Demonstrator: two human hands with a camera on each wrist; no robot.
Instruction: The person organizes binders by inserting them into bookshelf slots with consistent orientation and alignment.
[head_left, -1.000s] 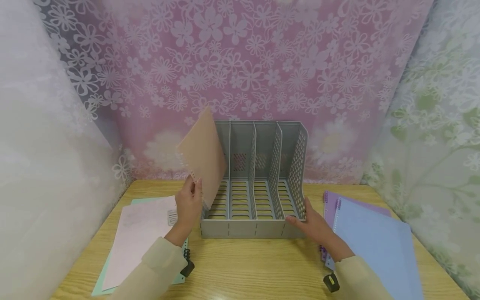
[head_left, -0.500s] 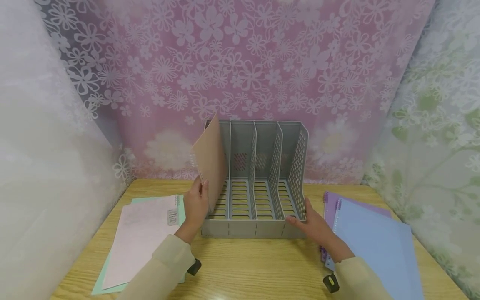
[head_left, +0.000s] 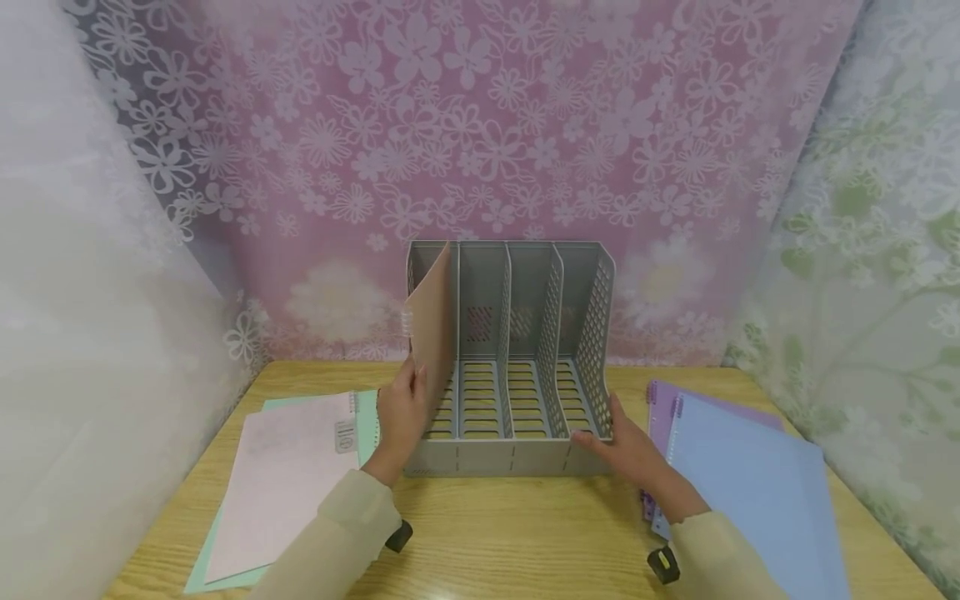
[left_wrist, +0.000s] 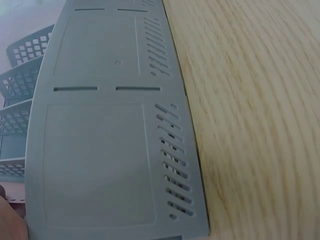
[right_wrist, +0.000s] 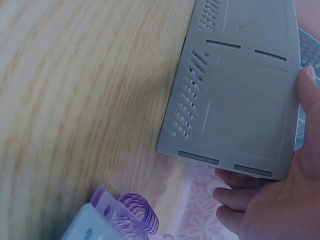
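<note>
A grey magazine file rack point(head_left: 517, 458) with several upright compartments stands at the middle of the table. In its leftmost compartment is a peach spiral notebook point(head_left: 432, 342), upright, its coil side facing me. My left hand point(head_left: 401, 412) pinches that notebook low on its near edge. Only a bit of the left hand point(left_wrist: 11, 222) shows in the left wrist view, beside the rack's front wall. My right hand point(head_left: 633, 450) grips the rack's front right corner. In the right wrist view, the right hand's thumb point(right_wrist: 308, 87) lies over the top edge, with fingers around the side.
On the left of the wooden table point(head_left: 480, 533), a pink spiral notebook point(head_left: 281, 492) lies over a mint green one point(head_left: 369, 408). To the right, a blue spiral notebook point(head_left: 750, 483) overlaps a purple one point(head_left: 663, 400). Floral cloth point(head_left: 480, 125) hangs behind.
The left hand has moved right with the peach notebook. The notebook has gone lower and more upright into the leftmost compartment. My right hand keeps its place on the rack.
</note>
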